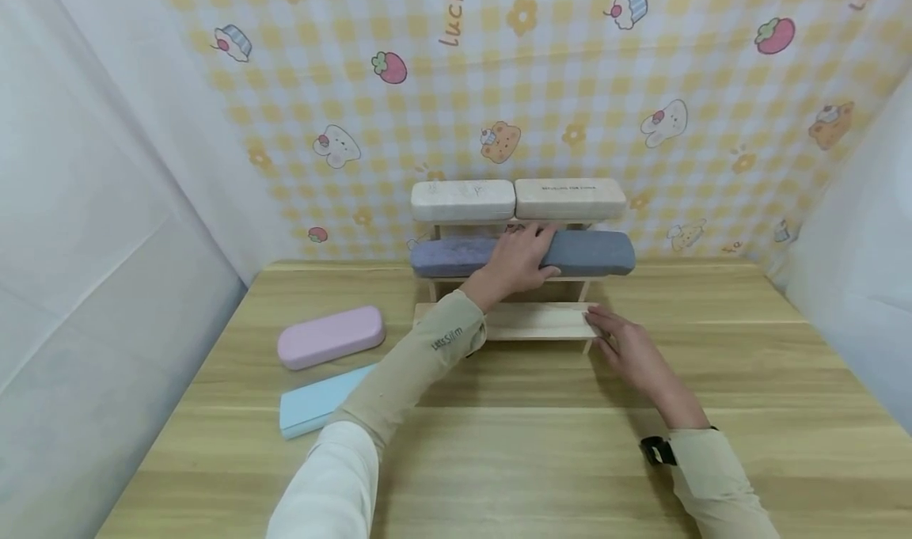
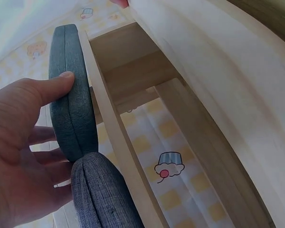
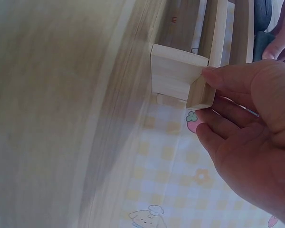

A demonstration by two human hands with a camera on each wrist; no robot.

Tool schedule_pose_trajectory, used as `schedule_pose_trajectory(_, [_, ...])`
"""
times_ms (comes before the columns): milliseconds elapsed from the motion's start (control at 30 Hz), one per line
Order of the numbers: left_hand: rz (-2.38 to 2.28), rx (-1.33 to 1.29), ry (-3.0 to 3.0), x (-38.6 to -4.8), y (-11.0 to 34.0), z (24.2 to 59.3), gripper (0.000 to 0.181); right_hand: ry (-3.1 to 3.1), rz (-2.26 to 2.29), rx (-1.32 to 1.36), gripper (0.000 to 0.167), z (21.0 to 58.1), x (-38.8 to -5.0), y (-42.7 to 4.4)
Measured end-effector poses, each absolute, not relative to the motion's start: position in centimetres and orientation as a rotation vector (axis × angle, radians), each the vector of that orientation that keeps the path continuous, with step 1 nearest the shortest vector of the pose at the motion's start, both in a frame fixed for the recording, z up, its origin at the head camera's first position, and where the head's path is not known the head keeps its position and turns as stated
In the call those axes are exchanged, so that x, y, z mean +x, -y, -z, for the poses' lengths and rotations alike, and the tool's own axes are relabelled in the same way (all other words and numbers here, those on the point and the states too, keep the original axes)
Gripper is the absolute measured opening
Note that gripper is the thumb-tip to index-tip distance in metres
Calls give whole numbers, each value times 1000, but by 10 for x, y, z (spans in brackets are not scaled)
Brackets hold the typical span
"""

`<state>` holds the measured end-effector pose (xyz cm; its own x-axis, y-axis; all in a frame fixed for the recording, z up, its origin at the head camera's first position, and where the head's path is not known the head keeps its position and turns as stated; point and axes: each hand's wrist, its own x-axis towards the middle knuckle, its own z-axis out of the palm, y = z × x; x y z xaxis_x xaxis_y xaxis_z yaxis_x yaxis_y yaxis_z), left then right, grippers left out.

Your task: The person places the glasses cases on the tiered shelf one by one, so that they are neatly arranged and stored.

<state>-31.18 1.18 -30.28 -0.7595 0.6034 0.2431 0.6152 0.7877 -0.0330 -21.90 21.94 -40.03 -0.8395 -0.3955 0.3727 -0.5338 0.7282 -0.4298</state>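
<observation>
Blue-grey case (image 1: pixel 594 252) sits mid-height on the wooden rack (image 1: pixel 534 323), abutting the purple-blue case (image 1: pixel 450 258); the left hand (image 1: pixel 516 260) pinches it between thumb and fingers. Right hand (image 1: pixel 628 353): fingers pinch the rack's lower right end. Uneven left-hand pressure could dislodge either case; loosened right-hand support could let the rack shift.

Pale bare wood, smooth and matt with faint grain, forms the tiered rack (image 1: pixel 541 322). On its middle tier, the slate-blue glasses case (image 1: pixel 594 252) and violet-blue glasses case (image 1: pixel 449 257) look covered in coarse woven cloth, the latter denim-like. At left in the head view, the pink glasses case (image 1: pixel 331 337) looks smooth, with a soft sheen. The counter (image 1: pixel 534 468) has a smooth wood-grain surface; the checked backdrop (image 1: pixel 442 96) looks like printed cloth, lightly creased.
</observation>
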Motion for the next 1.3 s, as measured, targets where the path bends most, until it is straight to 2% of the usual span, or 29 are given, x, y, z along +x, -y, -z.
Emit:
schedule_pose_trajectory(700, [178,-987,2874,-311,-12,311,67,2719,-774,688,39,404,-207,-220])
schedule_pose_trajectory(1300, [180,-1052,2862,-318,-3,298,66,2703,-773,700,38,397,-220,-220])
